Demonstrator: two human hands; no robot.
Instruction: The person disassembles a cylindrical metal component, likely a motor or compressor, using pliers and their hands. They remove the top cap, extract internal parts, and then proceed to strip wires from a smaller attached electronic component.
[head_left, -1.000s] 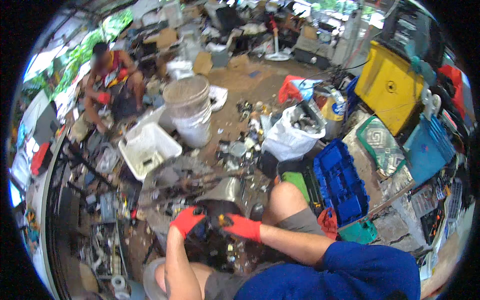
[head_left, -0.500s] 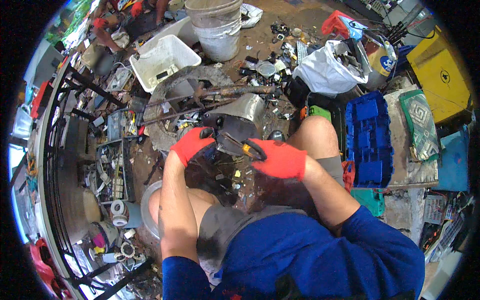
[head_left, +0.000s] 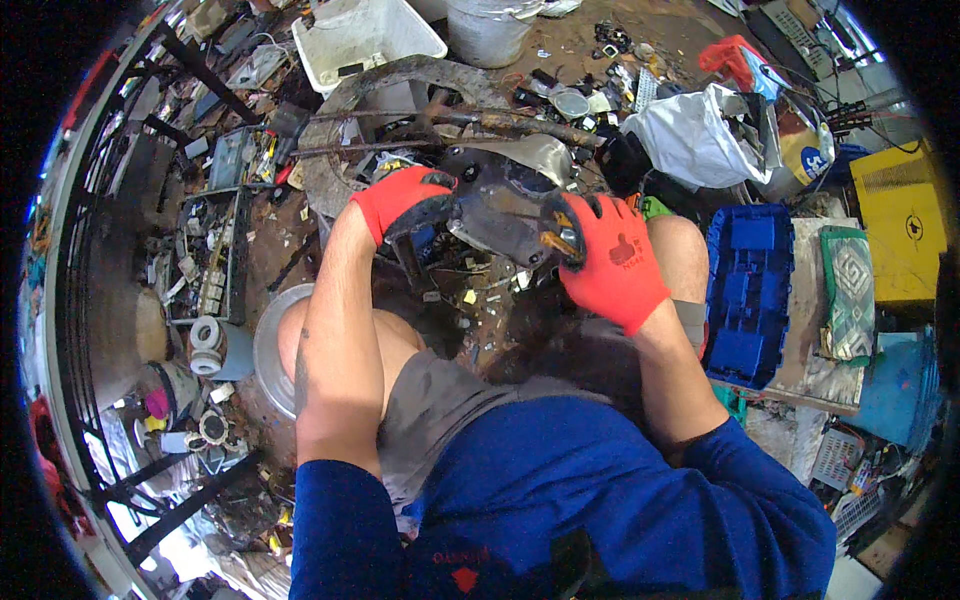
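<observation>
Dark plate [head_left: 500, 222] lies between the two hands, above the floor [head_left: 672, 32], its long axis slanting toward the body rightward. Left hand [head_left: 415, 205], wrist bent inward, is clamped on its left end; right hand [head_left: 608, 250] wraps an orange-handled tool [head_left: 557, 243] beside its right end. Farther off sits a white tub [head_left: 412, 35].

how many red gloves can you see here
2: one on the person's left hand, one on the right hand. More may be hidden.
</observation>
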